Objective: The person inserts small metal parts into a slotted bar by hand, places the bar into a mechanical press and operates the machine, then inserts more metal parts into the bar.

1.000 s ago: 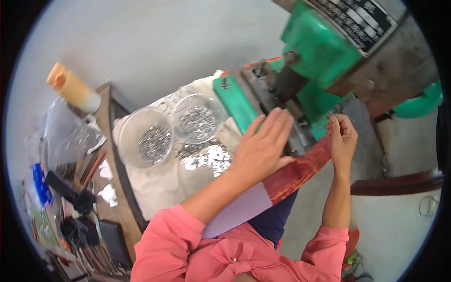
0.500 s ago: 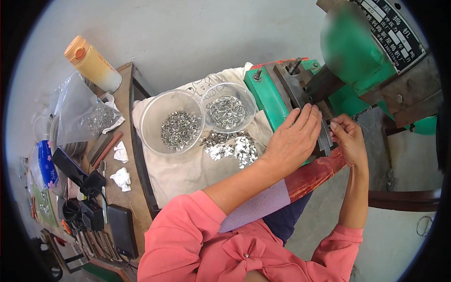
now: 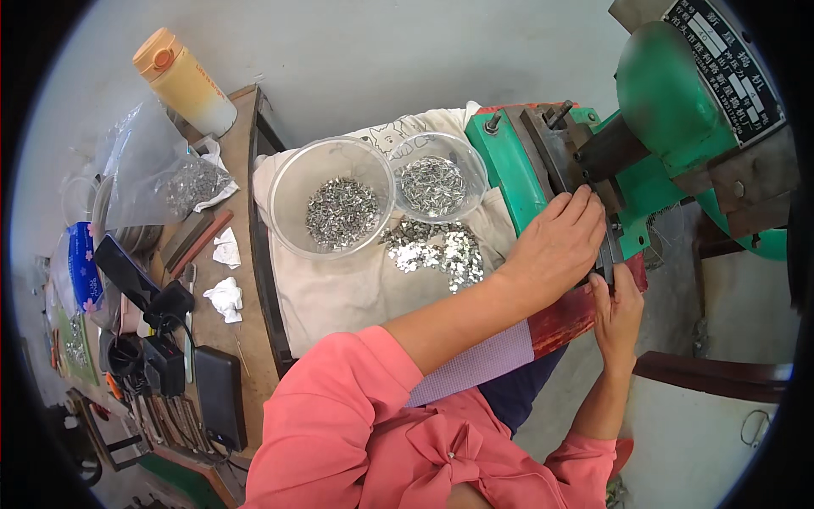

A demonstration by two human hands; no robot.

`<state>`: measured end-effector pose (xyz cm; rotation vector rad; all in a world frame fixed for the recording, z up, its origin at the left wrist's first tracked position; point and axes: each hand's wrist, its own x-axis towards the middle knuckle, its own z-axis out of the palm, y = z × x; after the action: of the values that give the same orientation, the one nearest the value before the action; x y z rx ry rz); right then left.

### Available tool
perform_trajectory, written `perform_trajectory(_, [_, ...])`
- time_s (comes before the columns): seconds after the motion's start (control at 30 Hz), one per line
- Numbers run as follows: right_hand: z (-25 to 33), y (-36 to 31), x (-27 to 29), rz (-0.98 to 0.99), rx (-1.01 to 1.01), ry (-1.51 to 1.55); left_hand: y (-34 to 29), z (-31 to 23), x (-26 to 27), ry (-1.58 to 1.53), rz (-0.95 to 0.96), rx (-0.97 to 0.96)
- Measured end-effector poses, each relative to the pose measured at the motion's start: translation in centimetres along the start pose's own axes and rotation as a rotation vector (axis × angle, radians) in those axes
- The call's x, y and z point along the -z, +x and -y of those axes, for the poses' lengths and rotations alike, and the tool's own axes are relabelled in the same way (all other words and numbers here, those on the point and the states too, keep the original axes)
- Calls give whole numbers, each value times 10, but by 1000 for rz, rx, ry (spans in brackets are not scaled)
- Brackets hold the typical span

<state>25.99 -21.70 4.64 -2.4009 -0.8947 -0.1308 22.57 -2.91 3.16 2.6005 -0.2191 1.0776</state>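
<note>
Spotted a green machine (image 3: 666, 93) at right, with a dark metal bar (image 3: 553, 157); a bag (image 3: 136, 161) of shiny bits (image 3: 188, 187), far left; a big tub (image 3: 287, 182) of metal bits (image 3: 342, 212) beside a small tub (image 3: 476, 181) of slivers (image 3: 432, 185). Saw the left hand (image 3: 561, 242) fingers-down on the bar, the right hand (image 3: 621, 318) bent at its near end; couldn't tell either's grip!

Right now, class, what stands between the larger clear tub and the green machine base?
In the head view, the smaller clear tub, holding slender silvery pieces, stands between the larger clear tub and the green machine base.
</note>
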Motion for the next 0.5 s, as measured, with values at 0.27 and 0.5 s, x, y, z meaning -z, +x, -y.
perform_trajectory(0.27, [4,-62,10,-245,-12,-22,-13,-20,30,-398,-20,42])
perform_trajectory(0.5, [29,-102,5,-273,81,305,-30,-26,71,-1032,246,393])
